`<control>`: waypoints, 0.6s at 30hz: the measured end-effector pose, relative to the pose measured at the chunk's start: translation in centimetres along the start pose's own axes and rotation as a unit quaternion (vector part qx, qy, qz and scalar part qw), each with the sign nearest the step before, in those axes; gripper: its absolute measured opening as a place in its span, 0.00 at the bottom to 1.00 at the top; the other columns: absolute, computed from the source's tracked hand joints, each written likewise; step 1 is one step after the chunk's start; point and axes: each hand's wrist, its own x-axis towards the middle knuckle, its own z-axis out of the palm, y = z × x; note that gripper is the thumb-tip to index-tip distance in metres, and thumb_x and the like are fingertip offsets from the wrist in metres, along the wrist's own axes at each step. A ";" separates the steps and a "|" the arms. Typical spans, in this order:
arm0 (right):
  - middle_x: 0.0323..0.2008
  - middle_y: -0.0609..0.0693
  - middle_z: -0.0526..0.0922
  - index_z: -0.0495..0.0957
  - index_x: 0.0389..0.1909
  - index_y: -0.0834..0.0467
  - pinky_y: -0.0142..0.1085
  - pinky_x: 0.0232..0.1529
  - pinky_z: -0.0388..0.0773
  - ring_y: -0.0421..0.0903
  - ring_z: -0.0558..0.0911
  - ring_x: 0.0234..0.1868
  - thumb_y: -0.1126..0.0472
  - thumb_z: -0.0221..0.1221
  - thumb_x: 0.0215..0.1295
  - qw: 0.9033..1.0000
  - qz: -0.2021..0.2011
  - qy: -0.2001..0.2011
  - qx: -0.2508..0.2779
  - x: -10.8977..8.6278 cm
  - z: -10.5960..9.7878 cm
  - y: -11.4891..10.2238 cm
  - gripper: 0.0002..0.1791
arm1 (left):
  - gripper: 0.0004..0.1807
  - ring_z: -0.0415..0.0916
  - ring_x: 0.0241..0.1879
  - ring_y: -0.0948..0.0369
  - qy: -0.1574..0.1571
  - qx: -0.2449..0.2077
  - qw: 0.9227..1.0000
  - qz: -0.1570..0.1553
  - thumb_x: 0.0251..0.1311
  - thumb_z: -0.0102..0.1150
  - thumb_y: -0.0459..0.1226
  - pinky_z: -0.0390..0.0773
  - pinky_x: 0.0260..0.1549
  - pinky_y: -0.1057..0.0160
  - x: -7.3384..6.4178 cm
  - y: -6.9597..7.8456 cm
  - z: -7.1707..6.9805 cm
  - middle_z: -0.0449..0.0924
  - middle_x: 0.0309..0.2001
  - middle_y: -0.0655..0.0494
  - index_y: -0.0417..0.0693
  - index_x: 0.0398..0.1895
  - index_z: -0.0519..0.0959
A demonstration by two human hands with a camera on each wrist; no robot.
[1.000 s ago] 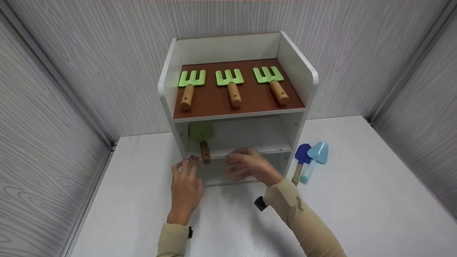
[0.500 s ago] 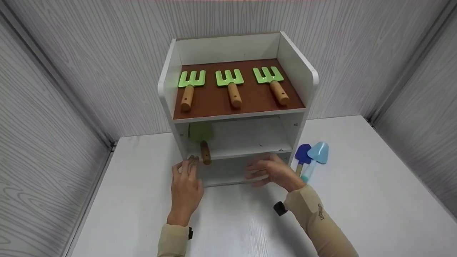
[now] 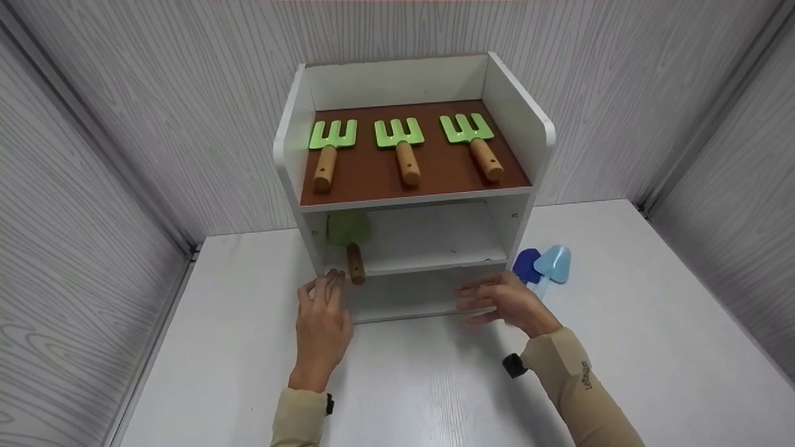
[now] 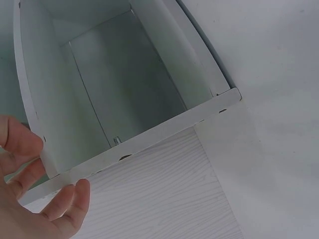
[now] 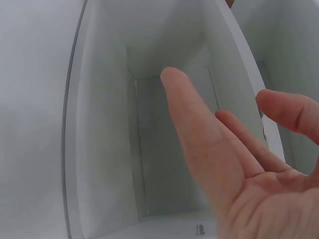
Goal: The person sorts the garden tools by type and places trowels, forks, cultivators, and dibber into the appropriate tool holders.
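Note:
A white three-level shelf unit (image 3: pixel 410 198) stands against the back wall. My left hand (image 3: pixel 322 326) grips its left side panel at the middle board; in the left wrist view the fingers and thumb (image 4: pixel 22 142) lie on either side of the panel's edge. My right hand (image 3: pixel 506 301), fingers spread and holding nothing, hovers before the lower compartment's right end. On the middle board, at the left, lies a green trowel (image 3: pixel 348 228), its wooden handle sticking out over the front edge. Three green hand forks (image 3: pixel 397 133) with wooden handles lie in a row on the brown top.
Right of the unit, a dark blue toy shovel (image 3: pixel 526 264) lies beside a light blue one (image 3: pixel 554 264), their handles partly behind my right hand. The white table (image 3: pixel 410 385) is bounded by grey wood-grain walls (image 3: pixel 621 93) at the back and sides.
My right hand has moved rightward along the front of the lower compartment, now covering the shovels' handles. The left hand, the trowel and the forks have stayed in place.

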 end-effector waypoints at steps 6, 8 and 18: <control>0.59 0.70 0.78 0.69 0.64 0.77 0.51 0.49 0.82 0.61 0.84 0.52 0.65 0.56 0.71 0.999 0.003 0.030 -0.021 -0.7 -1.5 0.5 0.25 | 0.30 0.68 0.54 0.39 -0.003 -0.003 1.000 -0.005 0.51 0.66 0.22 0.77 0.52 0.46 0.2 0.2 0.0 0.75 0.57 0.39 0.28 0.61 0.76; 0.58 0.69 0.78 0.71 0.62 0.76 0.51 0.50 0.82 0.61 0.84 0.52 0.64 0.58 0.71 0.999 0.003 0.043 -0.031 -0.9 -1.9 0.5 0.25 | 0.29 0.69 0.54 0.38 -0.005 -0.003 1.000 -0.006 0.51 0.65 0.22 0.78 0.52 0.45 0.2 0.2 0.0 0.75 0.57 0.39 0.28 0.60 0.76; 0.56 0.67 0.80 0.72 0.62 0.74 0.51 0.49 0.83 0.63 0.84 0.52 0.61 0.58 0.71 0.994 0.022 0.083 -0.063 -1.3 -3.9 0.9 0.24 | 0.28 0.68 0.53 0.39 0.001 -0.005 1.000 0.003 0.48 0.64 0.19 0.77 0.51 0.45 0.1 0.0 0.1 0.75 0.54 0.38 0.27 0.58 0.77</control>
